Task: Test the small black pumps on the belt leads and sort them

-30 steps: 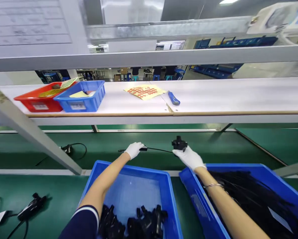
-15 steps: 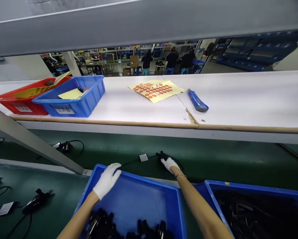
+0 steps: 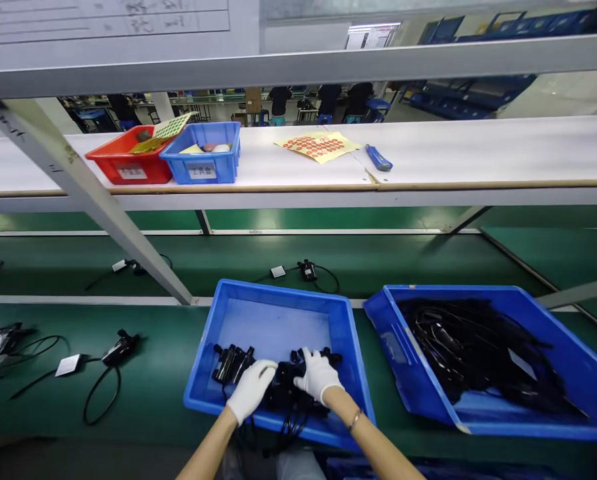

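Black connectors [image 3: 231, 363] beneath left hand [image 3: 251, 393], right hand [image 3: 317, 375]

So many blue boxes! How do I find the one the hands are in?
Find the green belt across the middle; two big blue bins sit at its near edge. Take the left bin, where the left hand and right hand, in white gloves, lie on black parts. Its floor is mostly bare, while the right bin is full of tangled black cables.
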Action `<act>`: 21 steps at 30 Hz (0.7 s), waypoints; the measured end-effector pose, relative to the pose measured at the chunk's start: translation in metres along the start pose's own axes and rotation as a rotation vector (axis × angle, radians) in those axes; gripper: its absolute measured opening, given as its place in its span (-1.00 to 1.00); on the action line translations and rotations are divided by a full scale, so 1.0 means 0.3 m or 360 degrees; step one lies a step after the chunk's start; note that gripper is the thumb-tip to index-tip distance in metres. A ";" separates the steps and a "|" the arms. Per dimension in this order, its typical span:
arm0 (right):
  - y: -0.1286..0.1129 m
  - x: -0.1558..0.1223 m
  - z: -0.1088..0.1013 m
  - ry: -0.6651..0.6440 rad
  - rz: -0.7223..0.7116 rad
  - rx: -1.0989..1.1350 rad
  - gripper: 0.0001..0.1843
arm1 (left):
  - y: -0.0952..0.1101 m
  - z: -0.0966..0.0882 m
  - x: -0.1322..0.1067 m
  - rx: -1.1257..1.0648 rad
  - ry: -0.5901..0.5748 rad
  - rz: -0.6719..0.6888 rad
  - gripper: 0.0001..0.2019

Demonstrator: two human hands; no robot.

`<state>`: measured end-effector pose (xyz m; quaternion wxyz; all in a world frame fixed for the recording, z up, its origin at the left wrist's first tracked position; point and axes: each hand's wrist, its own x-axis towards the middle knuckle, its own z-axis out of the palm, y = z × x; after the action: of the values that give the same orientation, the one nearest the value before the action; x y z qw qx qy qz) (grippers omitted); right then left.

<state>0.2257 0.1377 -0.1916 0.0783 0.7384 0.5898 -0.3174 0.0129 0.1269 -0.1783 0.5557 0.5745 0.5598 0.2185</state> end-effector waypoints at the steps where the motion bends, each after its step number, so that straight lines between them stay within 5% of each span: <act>1: -0.005 -0.014 0.004 0.0061 0.0006 0.0029 -0.46 | -0.002 0.005 0.007 -0.0075 -0.0027 -0.0025 -0.71; 5: -0.016 -0.116 -0.039 0.0424 -0.0124 0.0206 -0.26 | 0.026 0.022 0.021 -0.0459 -0.0149 -0.0098 -0.59; 8: -0.057 -0.277 -0.053 0.0719 -0.0398 0.0349 -0.06 | 0.085 0.049 -0.034 -0.0818 -0.0412 -0.0104 -0.40; 12: -0.136 -0.533 0.028 0.0953 -0.0821 0.0500 0.02 | 0.132 0.081 -0.234 -0.1229 -0.0775 -0.0129 -0.05; 15: -0.167 -0.687 0.154 0.1097 -0.0907 0.0670 0.02 | 0.119 0.073 -0.430 -0.1480 -0.0886 -0.0183 0.05; 17: -0.174 -0.773 0.253 0.1003 -0.0853 0.1059 -0.09 | 0.114 0.045 -0.545 -0.1870 -0.0921 -0.0337 -0.07; 19: -0.179 -0.857 0.347 0.0693 -0.0828 0.1435 -0.31 | 0.131 0.002 -0.634 -0.2382 -0.0873 -0.0539 -0.26; 21: -0.187 -0.946 0.416 0.0369 -0.0872 0.1556 -0.33 | 0.172 -0.049 -0.696 -0.2736 -0.0737 -0.0682 -0.42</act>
<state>0.0980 -0.1400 -0.1159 -0.4227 0.5390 0.5490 -0.4790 -0.0373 -0.0397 -0.0510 0.9191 -0.1237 0.1735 0.3315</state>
